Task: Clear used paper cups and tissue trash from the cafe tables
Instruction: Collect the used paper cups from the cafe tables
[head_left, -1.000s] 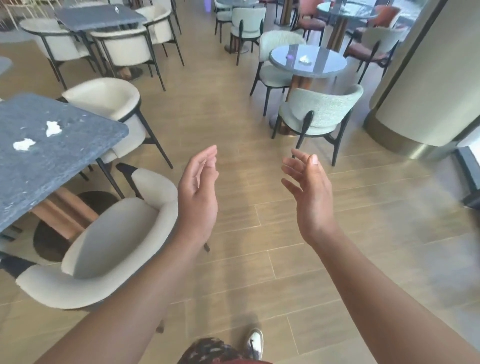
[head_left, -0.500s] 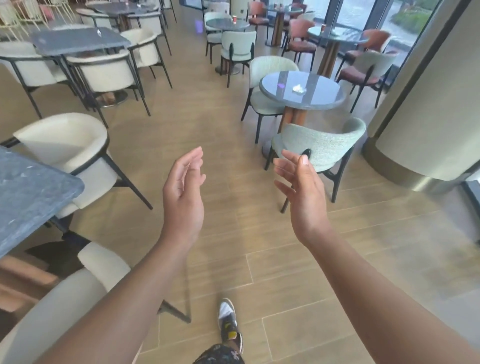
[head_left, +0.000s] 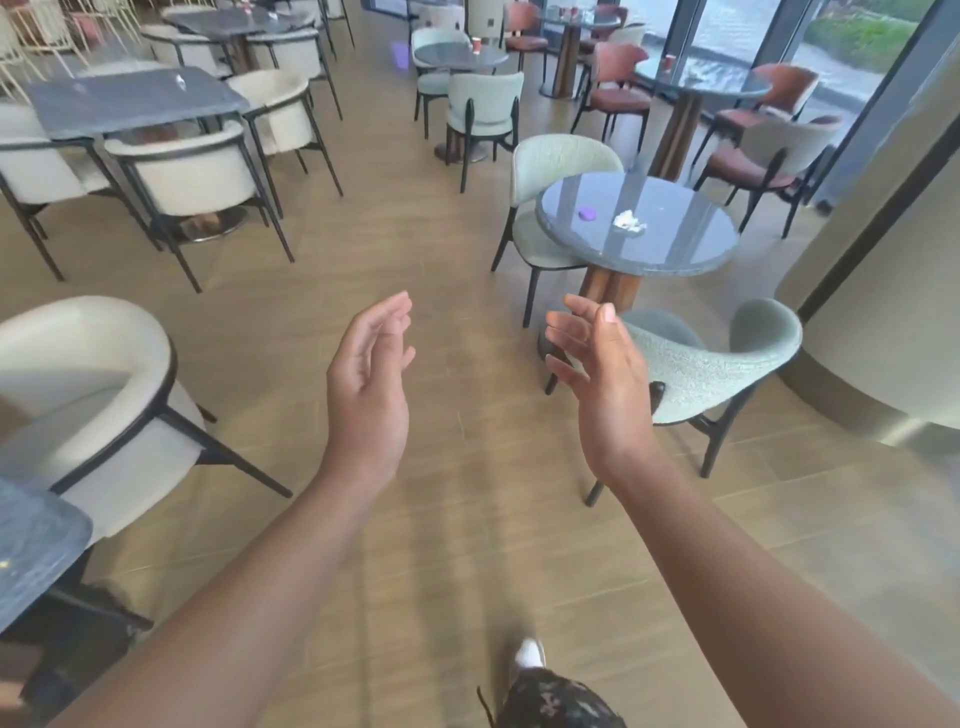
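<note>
1. Round dark table (head_left: 675, 249), right of centre. It carries the tissue trash, and none of it has been cleared yet.
2. Pale green chair (head_left: 696, 364), lower right, its back turned to the person. It stands between the hands and the table, so a hip or shin could knock it on the way in.
3. Left hand (head_left: 371, 384), centre frame: empty, fingers relaxed, palm turned inward.
4. Right hand (head_left: 602, 384), beside it: also empty and loose, holding nothing.
5. Two red paper cups (head_left: 476, 45), one at upper centre and one at upper right, on far tables well apart from the hands. They may hold dregs, and a careless squeeze would spill them.
6. Crumpled white tissue (head_left: 628, 221), near the middle of the round table. It looks light — a swiping arm could flick it to the floor.
7. Small purple item (head_left: 587, 212), just left of the tissue and too small to identify — it could be binned by mistake.
</note>
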